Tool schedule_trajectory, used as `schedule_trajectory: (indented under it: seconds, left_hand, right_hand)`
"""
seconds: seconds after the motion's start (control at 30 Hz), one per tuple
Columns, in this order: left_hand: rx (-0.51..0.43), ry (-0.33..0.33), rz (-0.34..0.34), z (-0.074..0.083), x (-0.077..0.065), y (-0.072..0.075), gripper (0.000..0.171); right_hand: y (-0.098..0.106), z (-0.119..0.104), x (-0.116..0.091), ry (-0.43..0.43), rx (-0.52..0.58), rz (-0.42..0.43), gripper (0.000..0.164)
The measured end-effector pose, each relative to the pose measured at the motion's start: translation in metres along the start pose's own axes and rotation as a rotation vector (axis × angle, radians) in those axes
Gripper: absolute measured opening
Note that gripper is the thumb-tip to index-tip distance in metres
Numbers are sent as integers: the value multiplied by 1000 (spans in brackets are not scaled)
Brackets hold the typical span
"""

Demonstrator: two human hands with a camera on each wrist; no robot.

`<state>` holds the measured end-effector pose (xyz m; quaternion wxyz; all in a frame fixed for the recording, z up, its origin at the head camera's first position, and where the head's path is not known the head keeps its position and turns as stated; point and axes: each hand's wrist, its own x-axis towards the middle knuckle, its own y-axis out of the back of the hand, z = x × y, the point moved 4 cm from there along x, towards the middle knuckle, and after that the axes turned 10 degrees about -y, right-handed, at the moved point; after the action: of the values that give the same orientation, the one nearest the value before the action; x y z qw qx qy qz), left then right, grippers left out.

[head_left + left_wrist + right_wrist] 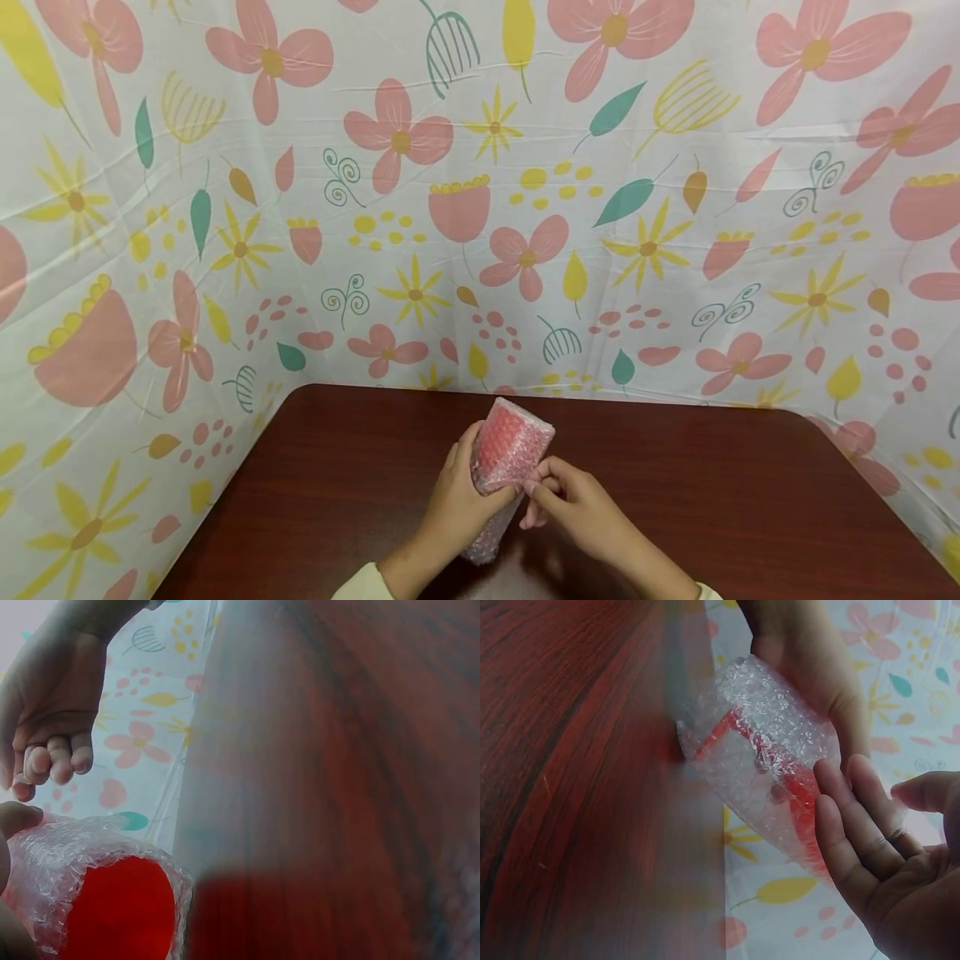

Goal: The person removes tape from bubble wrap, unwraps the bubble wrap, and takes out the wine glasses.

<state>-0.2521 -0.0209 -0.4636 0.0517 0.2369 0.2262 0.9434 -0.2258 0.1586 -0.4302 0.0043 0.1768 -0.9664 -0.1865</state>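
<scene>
A long red item in clear bubble wrap [512,443] stands tilted over the table in the head view. My left hand [459,498] grips its side, thumb across the front. At the wrap's right edge, my right hand [583,504] pinches the bubble wrap between thumb and forefinger, with the other fingers loosely curled. The left wrist view shows a bare red round end [124,911] framed by the wrap. Bubbled plastic [780,712] covers the red shape in the right wrist view, beside the right fingers [862,825]. What the item is inside stays hidden.
The dark reddish-brown wooden table [330,467] lies under both hands. Behind it and along the sides hangs a white cloth [465,275] printed with pink, yellow and green flowers and leaves, meeting the table's back edge.
</scene>
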Motion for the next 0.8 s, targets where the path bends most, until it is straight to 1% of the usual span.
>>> schedule_trajectory:
  seconds: [0.27, 0.43, 0.67, 0.8]
  left_hand:
    - [91, -18, 30, 2, -1, 1, 96]
    - [115, -38, 49, 4, 0, 2, 96]
    - [126, -48, 63, 6, 0, 4, 95]
    - [156, -64, 76, 6, 1, 4, 95]
  right_hand:
    - [-1, -1, -2, 34, 37, -38, 29]
    - [-2, -1, -2, 35, 67, -53, 28]
    - [-2, -1, -2, 31, 78, -75, 28]
    - [-3, -2, -1, 36, 116, -112, 33]
